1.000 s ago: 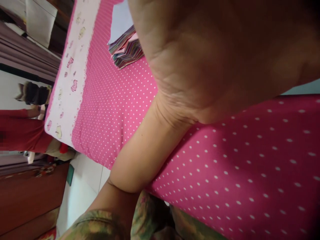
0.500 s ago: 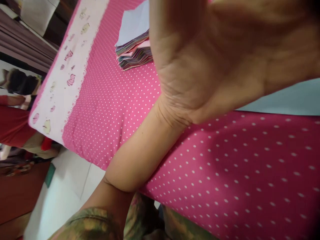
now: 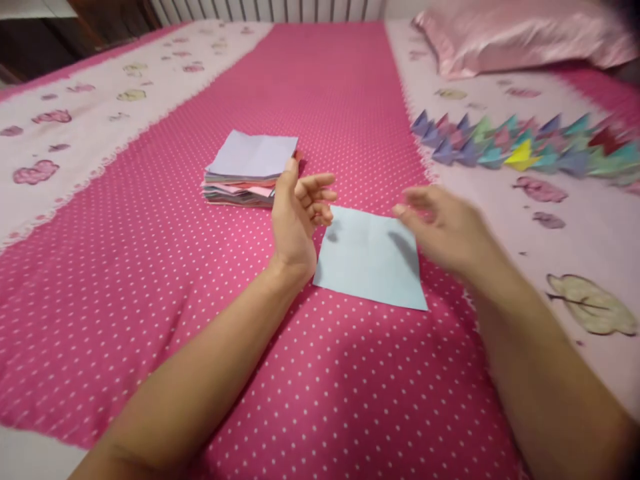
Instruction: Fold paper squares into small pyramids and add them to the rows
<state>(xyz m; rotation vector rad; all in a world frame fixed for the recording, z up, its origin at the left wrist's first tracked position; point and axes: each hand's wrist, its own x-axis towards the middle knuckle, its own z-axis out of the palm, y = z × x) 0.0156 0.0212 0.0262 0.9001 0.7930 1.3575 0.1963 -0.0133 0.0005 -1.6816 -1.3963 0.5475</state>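
A light blue square of paper lies flat on the pink dotted bedspread. My left hand hovers at its left edge with the palm turned inward and the fingers loosely curled apart, holding nothing. Over the paper's right edge is my right hand, slightly blurred, its thumb and fingers apart and nothing between them. Both hands cast shadows on the sheet. Behind my left hand sits a stack of square papers in several colours, a pale lilac one on top; my thumb hides part of its right side.
Rows of small folded paper pieces in blue, green, pink, red and yellow stand to the right. A shiny pink pillow lies at the far right. White bars rise behind the bed's far end.
The view has swung from a tilted look leftward to straight over the bed. The hand that filled the upper right, close to the camera, is now away from it. Both hands now show near the blue paper.
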